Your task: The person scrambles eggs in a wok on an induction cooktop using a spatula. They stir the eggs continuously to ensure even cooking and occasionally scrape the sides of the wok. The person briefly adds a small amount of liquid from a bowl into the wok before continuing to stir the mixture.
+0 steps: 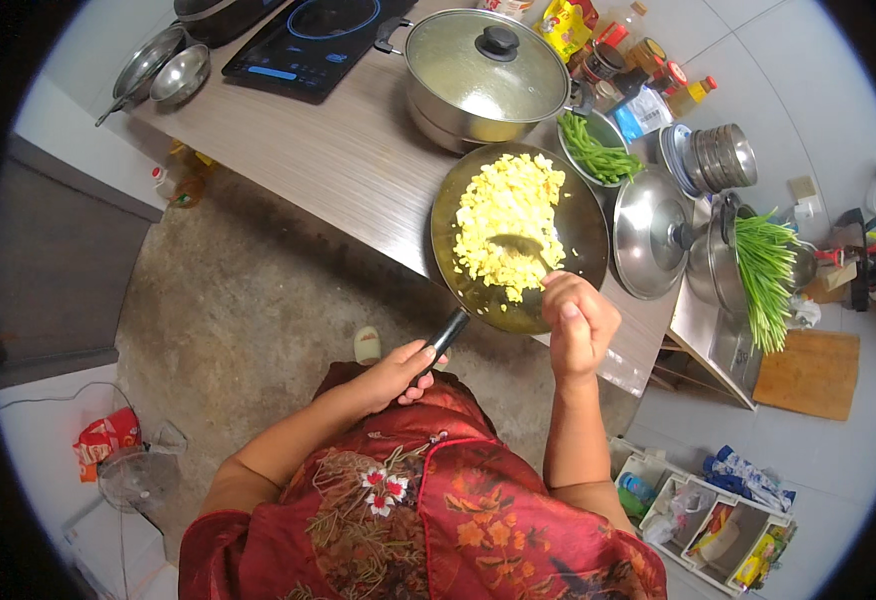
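Note:
My left hand (400, 375) is closed around the black handle (444, 341) of a wok (586, 240) at the counter's front edge. Crumbled scrambled egg (509, 202) lies in the wok, mostly in its upper left part. My right hand (579, 319), above the wok's lower right rim, grips a metal spoon or ladle (516, 243), whose bowl rests in the egg. Most of the utensil's handle is hidden by the fist.
Behind the wok stands a lidded steel pot (453, 124), left of a bowl of green beans (595, 150). A steel lid (651, 232) and a pot with green chives (764, 277) are at right. An induction cooktop (295, 71) lies at upper left.

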A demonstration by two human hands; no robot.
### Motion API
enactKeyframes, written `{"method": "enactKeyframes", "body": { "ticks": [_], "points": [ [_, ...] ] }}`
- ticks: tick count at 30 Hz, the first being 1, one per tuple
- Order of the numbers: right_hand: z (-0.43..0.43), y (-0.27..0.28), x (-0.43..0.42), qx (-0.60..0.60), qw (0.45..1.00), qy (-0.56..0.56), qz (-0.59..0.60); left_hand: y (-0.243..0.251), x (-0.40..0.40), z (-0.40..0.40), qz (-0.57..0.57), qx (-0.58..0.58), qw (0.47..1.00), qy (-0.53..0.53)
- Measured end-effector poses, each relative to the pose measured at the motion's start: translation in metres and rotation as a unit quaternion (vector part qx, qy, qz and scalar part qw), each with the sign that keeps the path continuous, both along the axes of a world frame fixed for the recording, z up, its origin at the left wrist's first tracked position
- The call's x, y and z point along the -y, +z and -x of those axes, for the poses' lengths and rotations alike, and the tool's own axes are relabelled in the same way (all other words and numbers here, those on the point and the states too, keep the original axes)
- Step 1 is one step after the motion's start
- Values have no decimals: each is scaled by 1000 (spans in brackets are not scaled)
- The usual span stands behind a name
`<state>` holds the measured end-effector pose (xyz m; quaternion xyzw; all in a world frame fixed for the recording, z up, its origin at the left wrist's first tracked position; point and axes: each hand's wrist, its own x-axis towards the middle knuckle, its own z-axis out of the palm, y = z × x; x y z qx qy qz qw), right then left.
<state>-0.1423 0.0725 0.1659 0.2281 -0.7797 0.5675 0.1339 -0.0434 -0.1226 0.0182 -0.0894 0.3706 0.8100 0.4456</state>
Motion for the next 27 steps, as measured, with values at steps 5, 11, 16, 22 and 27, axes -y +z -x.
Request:
{"method": "enactKeyframes", "body": {
  "ticks": [5, 11, 16, 22, 27],
  "points": [
    [-5, 14, -2, -39, 998, 0, 52, 2, 1, 1, 19, -4, 1000, -5],
    [-1, 1, -4, -3, 1000, -2, 25, -1, -1, 2, 0, -7, 1000, -6],
    [-4, 13, -3, -21, 998, -1, 53, -2, 0, 0, 12, -12, 1000, -7],
    [3, 7, -2, -11, 999, 24, 35, 0, 0, 1, 4, -10, 1000, -5],
    [7, -5, -5, 3, 1000, 31, 3, 0, 1, 1, 5, -13, 1000, -3]
  ]
}}
